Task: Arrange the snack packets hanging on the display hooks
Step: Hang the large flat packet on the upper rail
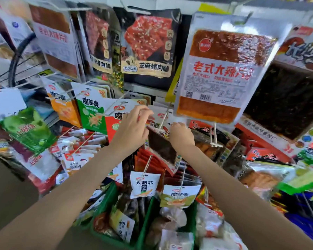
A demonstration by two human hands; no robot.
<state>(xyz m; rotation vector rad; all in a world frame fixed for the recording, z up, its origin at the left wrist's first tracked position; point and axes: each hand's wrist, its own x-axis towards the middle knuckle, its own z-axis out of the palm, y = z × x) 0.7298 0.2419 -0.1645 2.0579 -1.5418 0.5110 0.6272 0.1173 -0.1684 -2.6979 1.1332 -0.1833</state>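
A dark snack packet (161, 148) with a white and red header hangs on a white display hook (163, 121) at the middle of the rack. My left hand (132, 127) pinches the packet's top left corner. My right hand (181, 135) grips its top right edge beside the hook's tip. The packet tilts toward the lower right. Behind my left hand hangs a red and white packet (114, 123). A large silver packet (217, 74) of red spicy strips hangs just above my right hand.
Green (91, 112) and orange (61, 105) packets hang on hooks to the left. Dark pork jerky bags (148, 46) fill the top row. Small white packets (144, 184) hang lower down, above green bins (146, 219) of loose snacks. More packets crowd the right side.
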